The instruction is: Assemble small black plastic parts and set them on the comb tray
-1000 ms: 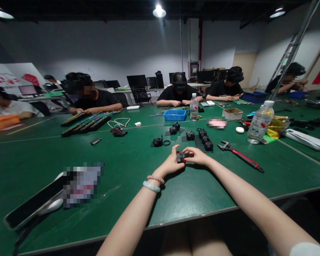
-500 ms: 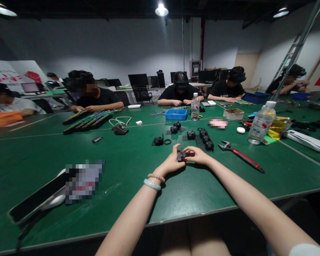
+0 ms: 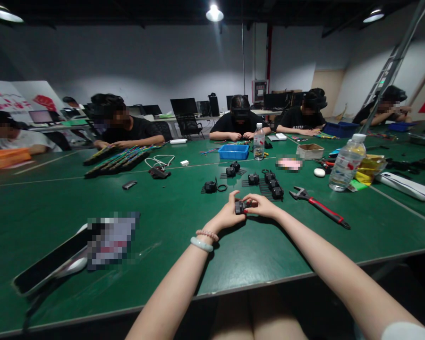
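left hand [image 3: 230, 212] and right hand [image 3: 262, 206] both grip one small black part [image 3: 239, 207], held over the green surface [image 3: 241, 264]; work on it seems unfinished, while several similar parts [image 3: 254, 179] lie farther away, finished or not i cannot tell

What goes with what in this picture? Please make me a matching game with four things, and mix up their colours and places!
Things:
1. small black part
2. wrench
3. tray
4. bangle

Colours and places:
A. all blue
B. red and black
C. around the left wrist
D. held between the left hand and the right hand

Right pairs: 1-D, 2-B, 3-A, 4-C
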Demonstrator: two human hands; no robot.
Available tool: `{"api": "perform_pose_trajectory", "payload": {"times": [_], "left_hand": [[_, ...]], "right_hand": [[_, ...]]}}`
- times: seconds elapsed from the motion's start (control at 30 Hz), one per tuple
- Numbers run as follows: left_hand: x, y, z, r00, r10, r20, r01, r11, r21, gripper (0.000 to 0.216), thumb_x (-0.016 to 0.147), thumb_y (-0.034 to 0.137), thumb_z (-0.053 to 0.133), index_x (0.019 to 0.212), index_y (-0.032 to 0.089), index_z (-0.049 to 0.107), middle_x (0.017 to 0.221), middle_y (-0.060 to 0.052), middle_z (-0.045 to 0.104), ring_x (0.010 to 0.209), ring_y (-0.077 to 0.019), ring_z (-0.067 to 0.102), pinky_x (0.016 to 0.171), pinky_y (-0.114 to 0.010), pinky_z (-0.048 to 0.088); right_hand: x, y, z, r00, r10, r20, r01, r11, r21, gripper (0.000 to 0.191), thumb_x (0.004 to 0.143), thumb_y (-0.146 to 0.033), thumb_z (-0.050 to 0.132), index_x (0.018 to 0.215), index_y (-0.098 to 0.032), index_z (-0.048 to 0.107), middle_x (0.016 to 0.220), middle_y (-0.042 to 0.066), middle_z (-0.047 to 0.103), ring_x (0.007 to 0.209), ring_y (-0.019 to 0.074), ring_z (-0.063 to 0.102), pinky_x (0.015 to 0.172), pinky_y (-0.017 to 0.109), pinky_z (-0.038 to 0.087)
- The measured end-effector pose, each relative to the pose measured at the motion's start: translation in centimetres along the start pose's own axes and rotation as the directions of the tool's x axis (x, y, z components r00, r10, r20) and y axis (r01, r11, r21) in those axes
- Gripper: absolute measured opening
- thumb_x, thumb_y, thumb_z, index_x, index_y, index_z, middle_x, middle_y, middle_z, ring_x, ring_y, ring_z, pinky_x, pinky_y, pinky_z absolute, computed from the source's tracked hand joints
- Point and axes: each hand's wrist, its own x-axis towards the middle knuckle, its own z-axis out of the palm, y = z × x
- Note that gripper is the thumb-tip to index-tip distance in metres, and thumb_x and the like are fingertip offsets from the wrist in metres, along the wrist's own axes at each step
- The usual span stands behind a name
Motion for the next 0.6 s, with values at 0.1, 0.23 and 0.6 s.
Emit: {"api": "perform_pose_trajectory", "payload": {"times": [0.1,0.23,0.6], "left_hand": [[0.03,-0.08,-0.04,1.0,0.011,0.016,-0.011,1.0,-0.004,0.08,0.062,0.016,0.056,0.127,0.016,0.011,0.104,-0.009,0.05,0.086,-0.0168,0.054,0.077,-0.033,0.043],[0.07,-0.28,-0.09,1.0,0.027,0.014,-0.027,1.0,0.008,0.08,0.061,0.015,0.056,0.127,0.017,0.012,0.107,-0.01,0.048,0.087,-0.0166,0.054,0.079,-0.032,0.042],[0.05,-0.09,-0.07,1.0,0.02,0.004,-0.02,1.0,0.002,0.079,0.061,0.014,0.056,0.127,0.016,0.013,0.105,-0.01,0.049,0.086,-0.0167,0.054,0.078,-0.032,0.042]], "right_hand": [[0.04,0.1,-0.02,1.0,-0.006,0.003,0.006,1.0,0.001,0.034,0.066,-0.031,0.063,0.097,-0.018,0.055,0.083,0.0,0.054,0.069,0.0105,0.05,0.065,0.024,0.041],[0.09,0.19,-0.03,1.0,-0.009,0.008,0.009,1.0,-0.001,0.034,0.067,-0.031,0.063,0.098,-0.018,0.055,0.083,0.0,0.054,0.068,0.0104,0.05,0.065,0.023,0.041],[-0.02,0.21,0.04,1.0,-0.007,0.006,0.007,1.0,0.009,0.035,0.067,-0.031,0.063,0.099,-0.018,0.055,0.084,0.001,0.055,0.07,0.0112,0.051,0.065,0.024,0.041]]}}
